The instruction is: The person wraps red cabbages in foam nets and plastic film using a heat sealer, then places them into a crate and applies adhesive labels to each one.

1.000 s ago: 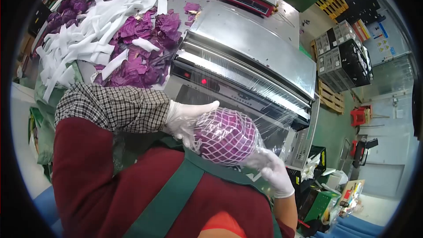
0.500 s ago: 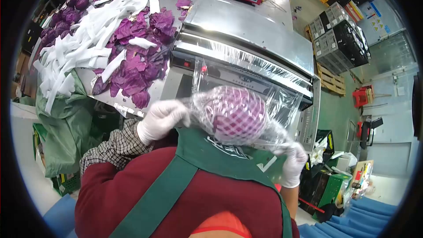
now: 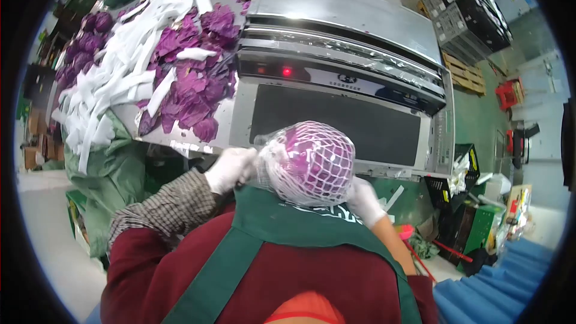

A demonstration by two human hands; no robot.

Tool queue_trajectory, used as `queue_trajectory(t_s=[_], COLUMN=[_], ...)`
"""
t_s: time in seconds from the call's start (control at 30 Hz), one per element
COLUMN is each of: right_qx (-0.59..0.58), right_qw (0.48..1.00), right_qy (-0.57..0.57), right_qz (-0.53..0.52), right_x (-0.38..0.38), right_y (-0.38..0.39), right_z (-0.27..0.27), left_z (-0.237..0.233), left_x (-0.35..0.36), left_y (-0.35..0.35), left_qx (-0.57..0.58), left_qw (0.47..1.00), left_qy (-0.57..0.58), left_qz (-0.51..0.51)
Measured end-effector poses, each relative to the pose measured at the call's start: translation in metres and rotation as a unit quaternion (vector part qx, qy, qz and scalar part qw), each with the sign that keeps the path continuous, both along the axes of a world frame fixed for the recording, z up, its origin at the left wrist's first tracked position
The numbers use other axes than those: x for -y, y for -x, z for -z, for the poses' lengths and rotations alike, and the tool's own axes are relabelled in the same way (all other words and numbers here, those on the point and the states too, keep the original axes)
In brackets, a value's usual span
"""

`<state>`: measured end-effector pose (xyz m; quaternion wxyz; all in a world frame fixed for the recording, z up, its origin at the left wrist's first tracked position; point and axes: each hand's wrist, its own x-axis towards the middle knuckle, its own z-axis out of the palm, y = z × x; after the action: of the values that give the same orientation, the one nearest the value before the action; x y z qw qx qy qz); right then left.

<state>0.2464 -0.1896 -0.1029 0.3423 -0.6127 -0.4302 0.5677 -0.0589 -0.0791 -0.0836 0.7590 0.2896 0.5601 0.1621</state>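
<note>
A red cabbage (image 3: 315, 165) in a white foam net is held up before my apron, with clear plastic film (image 3: 267, 159) bunched over its left side. My left hand (image 3: 231, 170), in a white glove, is closed on the gathered film at the cabbage's left. My right hand (image 3: 365, 200), gloved as well, presses against the cabbage's lower right side. Its fingertips are hidden behind the cabbage. Beyond the cabbage stands a wrapping machine (image 3: 342, 84) with a dark flat plate (image 3: 336, 123) and a lit red light.
Loose purple cabbage leaves (image 3: 195, 93) lie left of the machine. White foam nets (image 3: 114, 87) are heaped beside them, with whole red cabbages (image 3: 84, 45) farther left. A green bag (image 3: 108, 156) hangs at the table's edge. Black crates (image 3: 453, 183) stand at the lower right.
The film no longer stretches from the machine to the cabbage; it is gathered round the cabbage. My right hand has moved left, in against the cabbage. The plate is now exposed, and the view has shifted.
</note>
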Motion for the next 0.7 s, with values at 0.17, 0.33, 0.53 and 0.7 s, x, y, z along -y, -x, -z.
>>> queue_trajectory(t_s=[0.17,0.33,0.53,0.7], right_qx=[-0.291,-0.378,-0.525,-0.164], right_qw=[0.947,0.919,0.849,0.979], right_qy=[0.074,-0.041,-0.042,-0.119], right_qz=[0.115,0.101,0.044,0.012], right_x=[-0.027,-0.027,-0.044,-0.004], right_y=[0.052,0.050,0.047,-0.050], right_z=[0.024,-0.027,-0.050,-0.061], left_z=[0.041,0.009,-0.057,-0.082], left_x=[0.014,0.016,-0.023,-0.015], left_y=[-0.036,-0.073,-0.136,-0.187], left_qx=[0.184,0.228,0.082,0.390], left_qw=[0.931,0.921,0.758,0.906], left_qy=[-0.298,-0.303,-0.622,-0.159], left_qz=[0.099,0.093,0.177,0.036])
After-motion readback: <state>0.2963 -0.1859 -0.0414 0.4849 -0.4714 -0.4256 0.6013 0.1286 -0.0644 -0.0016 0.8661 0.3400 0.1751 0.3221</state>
